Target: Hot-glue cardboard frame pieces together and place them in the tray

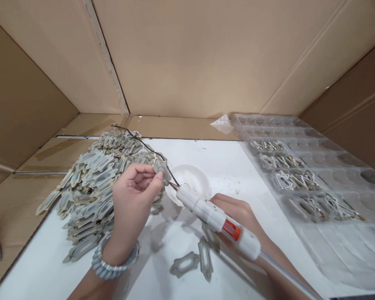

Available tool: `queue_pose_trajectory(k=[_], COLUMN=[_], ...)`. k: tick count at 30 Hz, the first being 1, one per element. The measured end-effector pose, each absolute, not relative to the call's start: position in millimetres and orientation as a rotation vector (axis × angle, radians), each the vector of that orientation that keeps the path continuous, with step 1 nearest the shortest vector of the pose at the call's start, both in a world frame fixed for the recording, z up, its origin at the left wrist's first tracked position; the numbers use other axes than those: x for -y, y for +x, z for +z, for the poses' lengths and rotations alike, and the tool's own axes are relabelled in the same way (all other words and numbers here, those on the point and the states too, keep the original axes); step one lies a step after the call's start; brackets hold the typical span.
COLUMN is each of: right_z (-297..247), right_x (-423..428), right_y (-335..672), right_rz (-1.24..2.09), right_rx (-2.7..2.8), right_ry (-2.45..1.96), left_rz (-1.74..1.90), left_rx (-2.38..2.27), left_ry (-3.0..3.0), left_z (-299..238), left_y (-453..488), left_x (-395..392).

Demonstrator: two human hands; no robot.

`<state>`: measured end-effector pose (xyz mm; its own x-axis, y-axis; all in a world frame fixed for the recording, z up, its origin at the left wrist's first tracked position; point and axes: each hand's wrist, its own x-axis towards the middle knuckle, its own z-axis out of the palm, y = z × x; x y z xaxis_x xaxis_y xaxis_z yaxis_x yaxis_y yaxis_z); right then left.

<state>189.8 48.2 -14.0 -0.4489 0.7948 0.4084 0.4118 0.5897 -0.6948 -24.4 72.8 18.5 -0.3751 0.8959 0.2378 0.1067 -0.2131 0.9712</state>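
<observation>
Nearest on the white bench (234, 158) lie loose flat grey frame-shaped pieces (178, 266); above them the right hand (237, 212) grips a white cylindrical pen-like tool (203, 208), whose copper-coloured tip appears to touch a small flat grey piece (161, 167) pinched between the left hand's (137, 196) thumb and fingers. The tool partly blocks a shallow white round dish (201, 175), between a heap of similar grey pieces (96, 179) at left and a clear plastic compartmented tray (340, 250) at right, with brown cardboard walls (206, 58) behind.
</observation>
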Motion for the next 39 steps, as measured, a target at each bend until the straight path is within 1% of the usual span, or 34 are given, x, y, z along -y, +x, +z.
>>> queue_pose_trajectory(k=[5, 10, 12, 16, 18, 21, 23, 27, 29, 32, 37, 39], right_z=[-12.7, -3.3, -0.6, -3.2, -6.0, -7.4, -6.4, -3.7, -3.5, -3.9, -3.2, -3.0], right_x=[-48.1, -44.4, -42.7, -43.3, -45.2, -47.5, -48.0, -47.3, -47.0, -47.2, -48.1, -48.7], right_y=[190.9, 189.6, 188.7, 189.7, 191.9, 195.8, 197.5, 197.8, 197.5, 197.6, 198.1, 198.0], right_rz=[0.671, 0.637, 0.571, 0.314, 0.272, 0.317, 0.328, 0.353, 0.363, 0.347, 0.365, 0.388], right_rx=[2.079, 2.08, 2.087, 2.048, 2.001, 1.948, 1.93, 1.918, 1.921, 1.923, 1.921, 1.916], right_ry=[-0.981, -1.01, -1.066, -1.189, -1.21, -1.2, -1.19, -1.197, -1.204, -1.209, -1.235, -1.232], left_rz=[1.664, 1.645, 1.639, 1.605, 1.55, 1.433, 1.294, 1.186, 1.011, 0.797, 0.891, 0.979], left_rx=[-1.446, -1.522, -1.539, -1.477, -1.477, -1.64, -1.877, -2.189, -2.349, -2.421, -2.48, -2.42], left_ry=[1.257, 1.491, 1.531, 1.436, 1.412, 1.473, 1.594, 1.721, 1.883, 2.133, 2.243, 2.273], left_z=[17.6, 20.1, 19.8, 20.4, 23.2, 31.4, 39.4, 57.0, 62.9, 65.7, 65.3, 64.7], left_y=[-26.3, -24.3, -23.2, -27.4, -37.2, -64.2, -86.7, -125.3, -137.5, -147.3, -138.6, -126.8], left_x=[-72.9, -67.9, -67.6, -73.9, -79.0, -85.2, -87.7, -91.2, -94.0, -97.6, -88.9, -79.8])
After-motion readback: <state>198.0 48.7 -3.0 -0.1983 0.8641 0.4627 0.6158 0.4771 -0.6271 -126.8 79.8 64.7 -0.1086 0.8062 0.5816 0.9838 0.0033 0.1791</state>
